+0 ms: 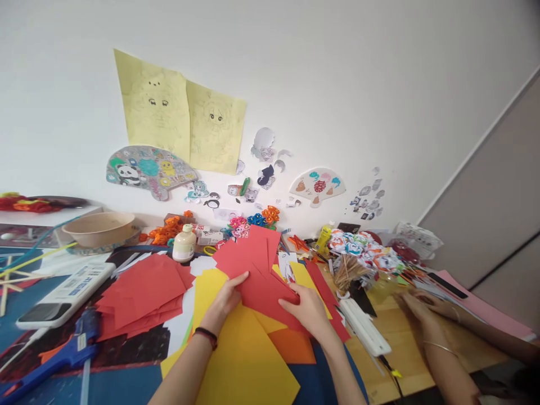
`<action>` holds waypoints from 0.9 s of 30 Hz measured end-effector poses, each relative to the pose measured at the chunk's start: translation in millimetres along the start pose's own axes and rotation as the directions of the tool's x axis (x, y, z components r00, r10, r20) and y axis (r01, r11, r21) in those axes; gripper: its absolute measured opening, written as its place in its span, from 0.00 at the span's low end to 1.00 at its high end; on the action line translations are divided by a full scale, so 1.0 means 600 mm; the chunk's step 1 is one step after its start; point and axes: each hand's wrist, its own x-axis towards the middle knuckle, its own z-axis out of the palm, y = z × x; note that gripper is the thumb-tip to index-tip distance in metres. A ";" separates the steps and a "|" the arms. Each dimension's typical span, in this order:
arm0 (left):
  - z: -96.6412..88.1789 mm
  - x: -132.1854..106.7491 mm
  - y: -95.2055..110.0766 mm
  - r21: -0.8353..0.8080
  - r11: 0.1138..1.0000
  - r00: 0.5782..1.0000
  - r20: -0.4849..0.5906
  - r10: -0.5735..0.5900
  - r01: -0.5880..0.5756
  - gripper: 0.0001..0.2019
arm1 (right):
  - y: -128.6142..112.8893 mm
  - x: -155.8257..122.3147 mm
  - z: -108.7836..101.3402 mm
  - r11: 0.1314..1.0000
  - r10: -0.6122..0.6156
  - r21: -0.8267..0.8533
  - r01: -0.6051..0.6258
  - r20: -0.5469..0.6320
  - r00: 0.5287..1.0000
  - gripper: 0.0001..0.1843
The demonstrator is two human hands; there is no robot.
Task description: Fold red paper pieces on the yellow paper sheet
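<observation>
L hand (228,296) & R hand (311,310) each w/ grip pinching the red sheets (258,279), held over the yellow paper (247,363). Step now: prob. evening up loose sheets; next move likely needs steady grips, edges aligned.

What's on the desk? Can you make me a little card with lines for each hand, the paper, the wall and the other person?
left hand: grips red sheets
right hand: grips the same sheets
paper below: yellow paper, orange paper
left side: red pile, glue gun, bowl
back: bottle, flowers
wall: yellow drawings, fans
other person: hands over wood tabletop
</observation>
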 end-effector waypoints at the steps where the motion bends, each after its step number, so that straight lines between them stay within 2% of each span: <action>1: 0.001 -0.002 0.001 -0.002 1.000 1.000 0.007 -0.004 0.004 0.16 | -0.008 0.007 0.004 0.999 0.010 -0.039 -0.009 0.021 1.000 0.25; 7: 0.001 -0.002 0.000 -0.014 0.999 0.999 0.000 0.048 -0.048 0.20 | -0.034 0.026 0.028 0.996 -0.065 -0.051 0.075 0.173 0.983 0.16; 12: -0.003 0.008 -0.003 0.014 0.988 0.987 -0.026 0.157 -0.157 0.23 | -0.016 0.027 0.035 0.994 0.014 -0.110 0.006 0.182 0.983 0.17; 18: -0.005 0.012 -0.003 0.040 0.982 0.981 -0.053 0.186 -0.184 0.22 | -0.009 0.019 0.031 0.970 0.089 -0.239 -0.043 0.183 0.979 0.15; 23: -0.004 0.007 0.000 0.051 0.967 0.968 -0.008 0.249 -0.249 0.21 | -0.010 0.009 0.017 0.968 0.070 -0.252 -0.016 0.205 0.976 0.16; 27: -0.004 0.010 -0.003 0.060 0.966 0.966 -0.049 0.254 -0.251 0.22 | -0.004 0.004 0.006 0.970 0.043 -0.243 0.008 0.207 0.977 0.18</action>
